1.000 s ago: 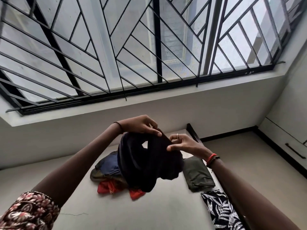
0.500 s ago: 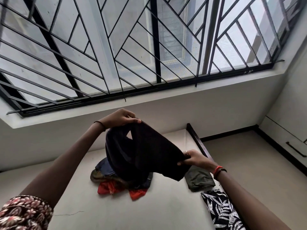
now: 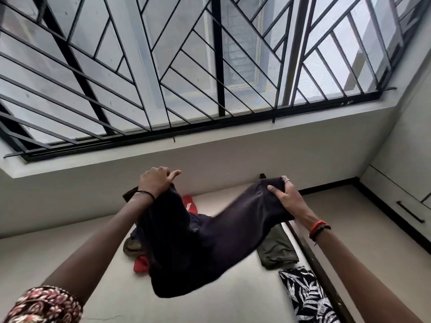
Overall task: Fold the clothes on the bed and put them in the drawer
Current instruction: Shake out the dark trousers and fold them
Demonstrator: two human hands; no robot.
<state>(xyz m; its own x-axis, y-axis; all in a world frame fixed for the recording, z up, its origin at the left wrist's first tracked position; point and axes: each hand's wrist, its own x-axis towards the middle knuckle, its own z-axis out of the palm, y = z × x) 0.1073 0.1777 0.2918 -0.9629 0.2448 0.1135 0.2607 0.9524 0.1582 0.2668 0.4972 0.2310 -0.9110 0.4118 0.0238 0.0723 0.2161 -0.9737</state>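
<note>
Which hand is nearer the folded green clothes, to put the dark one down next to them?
Right, probably. The right hand grips the dark garment on the side where the green garment lies folded; the left hand holds the other end over the pile.

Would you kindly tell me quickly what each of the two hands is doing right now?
Left hand: fingers curled, gripping one end of the dark garment.
Right hand: gripping the garment's other end, held up above the bed.

The hanging cloth [image 3: 210,241] is almost black. The folded cloth [image 3: 277,250] is dark green. The leaf cloth [image 3: 305,297] is black and white.
</note>
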